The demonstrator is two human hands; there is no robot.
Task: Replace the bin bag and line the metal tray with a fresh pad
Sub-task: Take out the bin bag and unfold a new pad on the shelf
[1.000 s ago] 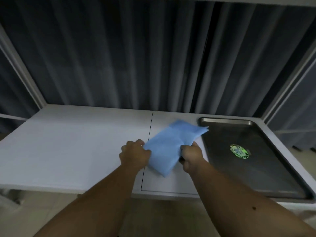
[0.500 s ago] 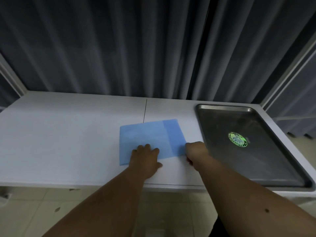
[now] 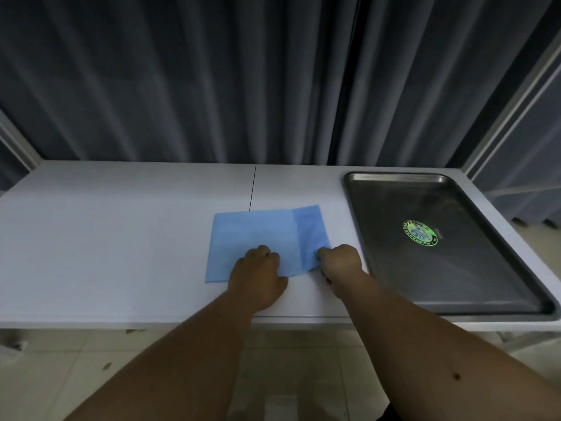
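Observation:
A folded blue pad (image 3: 261, 235) lies flat on the white table (image 3: 121, 238), just left of the metal tray (image 3: 473, 278). The tray is bare inside except for a round green sticker (image 3: 420, 233). My left hand (image 3: 258, 276) rests on the pad's near edge with its fingers curled, pressing it down. My right hand (image 3: 341, 261) pinches the pad's near right corner, which is slightly lifted and creased. The pad's right strip looks darker, a folded layer. No bin or bin bag is in view.
Dark grey curtains (image 3: 212, 80) hang right behind the table. White frame posts (image 3: 510, 101) rise at the back corners. A thin seam (image 3: 252, 188) splits the tabletop. Tiled floor (image 3: 288, 375) shows below the table's front edge.
A second ago both hands held the bunched pad above the table. It now lies flat, with my left hand on top and my right hand gripping its right corner.

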